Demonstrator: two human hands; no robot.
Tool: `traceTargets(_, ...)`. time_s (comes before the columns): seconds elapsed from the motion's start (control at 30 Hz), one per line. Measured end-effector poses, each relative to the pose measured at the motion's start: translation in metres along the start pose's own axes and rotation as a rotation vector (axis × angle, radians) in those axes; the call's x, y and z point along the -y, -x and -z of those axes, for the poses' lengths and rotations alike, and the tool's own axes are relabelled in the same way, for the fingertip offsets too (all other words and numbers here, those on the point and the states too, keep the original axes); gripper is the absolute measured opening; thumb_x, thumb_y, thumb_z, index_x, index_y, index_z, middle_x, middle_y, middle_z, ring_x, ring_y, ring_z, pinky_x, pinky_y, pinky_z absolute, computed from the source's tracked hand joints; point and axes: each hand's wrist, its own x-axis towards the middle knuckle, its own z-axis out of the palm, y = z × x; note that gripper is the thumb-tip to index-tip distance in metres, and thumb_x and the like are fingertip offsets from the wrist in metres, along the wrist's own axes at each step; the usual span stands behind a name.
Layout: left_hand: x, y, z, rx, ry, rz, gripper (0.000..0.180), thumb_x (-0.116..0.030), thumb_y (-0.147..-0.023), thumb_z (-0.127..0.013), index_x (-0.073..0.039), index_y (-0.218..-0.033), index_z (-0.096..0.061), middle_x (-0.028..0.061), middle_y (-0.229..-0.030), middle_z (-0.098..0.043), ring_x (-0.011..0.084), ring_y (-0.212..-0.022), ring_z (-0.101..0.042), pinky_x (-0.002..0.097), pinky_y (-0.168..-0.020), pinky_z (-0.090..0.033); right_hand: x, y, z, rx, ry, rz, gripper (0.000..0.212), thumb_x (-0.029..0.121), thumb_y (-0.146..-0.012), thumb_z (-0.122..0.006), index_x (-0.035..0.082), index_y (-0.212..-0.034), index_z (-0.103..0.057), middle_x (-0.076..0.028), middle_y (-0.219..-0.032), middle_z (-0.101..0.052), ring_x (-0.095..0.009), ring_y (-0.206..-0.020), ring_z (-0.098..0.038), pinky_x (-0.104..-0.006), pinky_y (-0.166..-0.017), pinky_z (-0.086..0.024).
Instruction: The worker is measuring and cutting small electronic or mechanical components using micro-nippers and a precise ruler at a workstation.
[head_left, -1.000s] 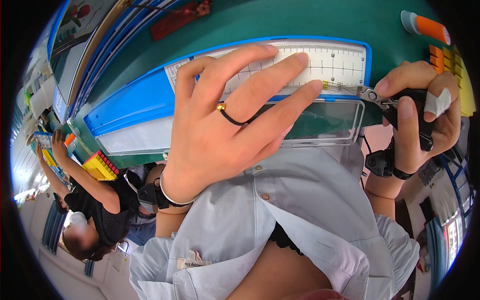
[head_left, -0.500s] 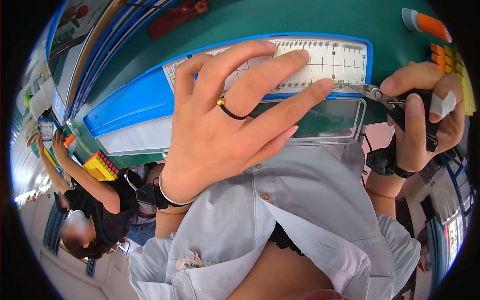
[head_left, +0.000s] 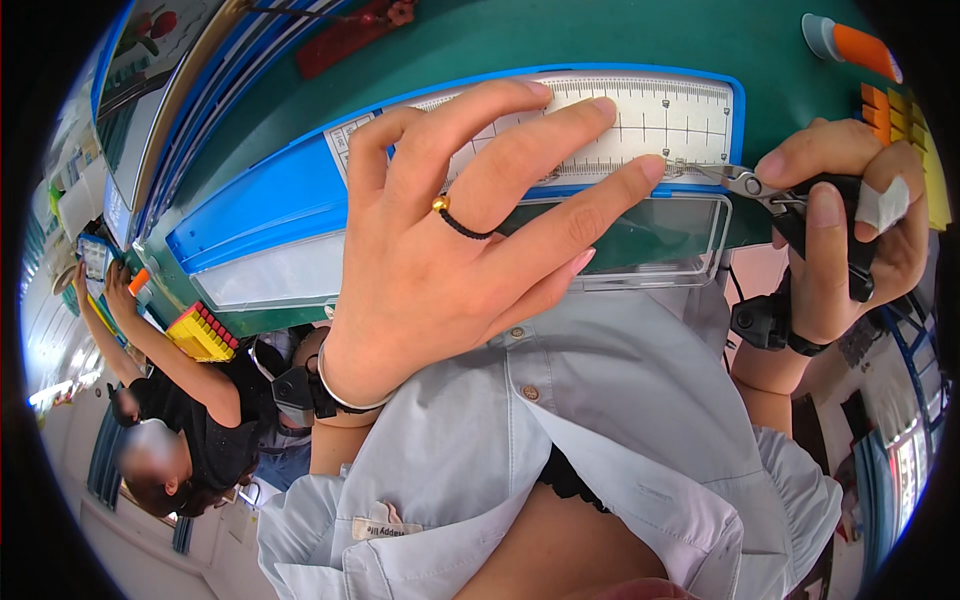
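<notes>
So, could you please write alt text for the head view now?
A person's right hand holds black-handled pliers, their tips at a ruled white card in a blue case; the left hand spreads over the card.

It looks like a workroom in here: a green-topped bench [head_left: 450, 45], pliers [head_left: 747, 185] at a graduated white scale [head_left: 692, 118], a co-worker [head_left: 215, 400] to the left.

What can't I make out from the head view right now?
Head view: middle of the white card, hidden under the left hand.
Head view: wiry piece, too small to tell whether the pliers grip it.
Head view: parts of the pliers' handles, covered by the right hand.
Head view: yellow block, cut off at right by the fisheye's dark rim.
</notes>
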Motion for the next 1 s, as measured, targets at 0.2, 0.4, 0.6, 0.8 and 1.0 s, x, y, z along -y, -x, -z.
traceTargets(0.2,0.0,0.001,0.0,-0.026,0.019,-0.009,0.045,-0.027,-0.073,-0.069,-0.02,-0.116,-0.079,0.0023,-0.132,-0.066,0.026,-0.119,-0.058,0.0374,-0.096,-0.042,0.005,0.001,-0.004,-0.031,0.029,-0.042,0.024,0.003,-0.094,-0.06,0.007,-0.09,-0.037,-0.027,-0.089,-0.069,-0.013,-0.064,-0.055,-0.0198,-0.047,-0.045)
traceTargets(0.4,0.002,0.001,-0.002,-0.062,0.02,-0.031,0.043,-0.026,-0.074,-0.069,-0.018,-0.114,-0.079,0.0027,-0.13,-0.069,0.0267,-0.118,-0.06,0.0375,-0.095,-0.042,0.005,0.001,-0.005,-0.045,-0.016,-0.061,0.025,0.005,-0.094,-0.062,0.007,-0.09,-0.038,-0.026,-0.088,-0.069,-0.014,-0.065,-0.056,-0.02,-0.047,-0.045)
traceTargets(0.6,0.002,0.001,0.0,-0.034,0.004,-0.032,0.041,-0.028,-0.077,-0.068,-0.017,-0.114,-0.079,0.0027,-0.13,-0.069,0.027,-0.118,-0.06,0.0375,-0.095,-0.042,0.005,0.002,-0.005,-0.028,-0.029,-0.069,0.025,0.005,-0.094,-0.062,0.008,-0.089,-0.037,-0.027,-0.087,-0.068,-0.015,-0.066,-0.057,-0.0205,-0.047,-0.046)
traceTargets(0.8,0.001,-0.001,0.003,-0.011,0.003,-0.034,0.039,-0.04,-0.089,-0.063,-0.015,-0.115,-0.078,0.0034,-0.129,-0.069,0.0275,-0.117,-0.06,0.0377,-0.095,-0.043,-0.001,0.0,-0.004,-0.065,-0.069,-0.005,0.024,0.0,-0.092,-0.059,0.008,-0.092,-0.036,-0.027,-0.088,-0.067,-0.017,-0.071,-0.056,-0.0221,-0.055,-0.046)
traceTargets(1.0,0.002,-0.001,0.002,-0.015,-0.015,-0.051,0.041,-0.042,-0.091,-0.062,-0.014,-0.116,-0.078,0.0041,-0.128,-0.07,0.0271,-0.117,-0.06,0.0375,-0.093,-0.043,0.0,0.0,-0.004,-0.045,-0.048,-0.02,0.024,-0.001,-0.091,-0.059,0.007,-0.091,-0.037,-0.027,-0.089,-0.068,-0.016,-0.071,-0.055,-0.0228,-0.057,-0.045)
